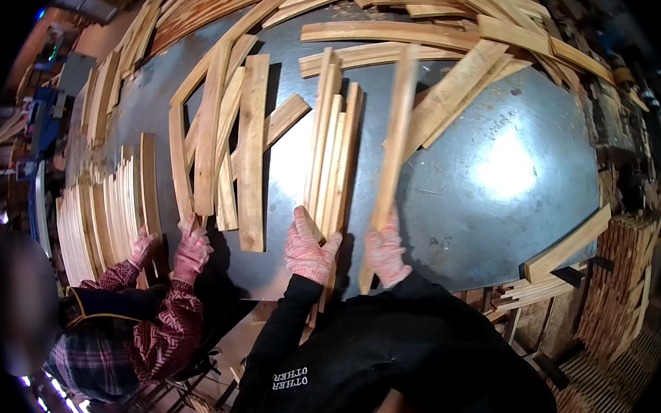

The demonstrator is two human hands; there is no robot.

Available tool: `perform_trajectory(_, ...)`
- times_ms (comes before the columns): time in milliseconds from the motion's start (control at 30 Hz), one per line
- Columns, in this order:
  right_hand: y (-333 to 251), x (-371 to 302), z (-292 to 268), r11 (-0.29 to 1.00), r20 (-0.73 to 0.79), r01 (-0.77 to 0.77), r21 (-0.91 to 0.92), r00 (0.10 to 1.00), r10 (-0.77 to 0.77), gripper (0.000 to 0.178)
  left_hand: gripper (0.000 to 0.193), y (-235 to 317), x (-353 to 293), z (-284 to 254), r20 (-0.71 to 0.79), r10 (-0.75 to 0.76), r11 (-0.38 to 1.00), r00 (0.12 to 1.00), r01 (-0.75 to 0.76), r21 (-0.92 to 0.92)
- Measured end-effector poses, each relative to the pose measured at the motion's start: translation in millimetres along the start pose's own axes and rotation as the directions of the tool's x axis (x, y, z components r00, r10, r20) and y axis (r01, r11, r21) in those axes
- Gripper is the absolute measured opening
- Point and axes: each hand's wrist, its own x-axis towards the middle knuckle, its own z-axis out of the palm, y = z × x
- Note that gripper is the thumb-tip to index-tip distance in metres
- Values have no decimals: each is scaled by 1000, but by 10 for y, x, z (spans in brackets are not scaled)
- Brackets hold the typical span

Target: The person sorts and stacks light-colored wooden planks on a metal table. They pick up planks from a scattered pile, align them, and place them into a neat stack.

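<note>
My left hand [308,252], in a pink-and-white knit glove, is closed round the near end of a bundle of narrow wooden slats [330,157] standing on edge side by side. To its right my right hand [386,256], gloved the same way, grips the near end of a single wooden board [399,134], slightly blurred and tilted, its far end leaning right. A gap separates this board from the bundle. Beyond it, two wider planks [456,93] lie slantwise, partly hidden behind the board. All rest on or over a grey metal tabletop [452,222].
At my left a co-worker's gloved hands [189,253] hold a board, beside a row of upright slats [108,212]. Loose boards [254,150] lie between us. More lumber [388,32] is heaped along the far edge. A short board [567,245] lies at the near right corner, by stacked wood [623,287].
</note>
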Motion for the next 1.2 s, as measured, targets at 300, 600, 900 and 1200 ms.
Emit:
perform_trajectory(300, -715, 2011, -73, 603, -249, -45, -796, 933, -259, 98, 113, 147, -194, 107, -2, 6, 988, 1000, -6, 154)
perform_trajectory(600, -931, 1952, -782, 950, -57, -108, 292, 990, 130, 88, 109, 191, -156, 124, -17, -30, 992, 999, 32, 125)
perform_trajectory(900, -265, 227, -943, 500, 513, -578, 645, 812, 278, 63, 110, 27, -70, 9, 31, -27, 996, 999, 24, 89)
perform_trajectory(1200, -221, 297, -555, 670, 492, -563, 483, 808, 325, 64, 109, -49, -122, 39, 16, -29, 995, 999, 27, 92)
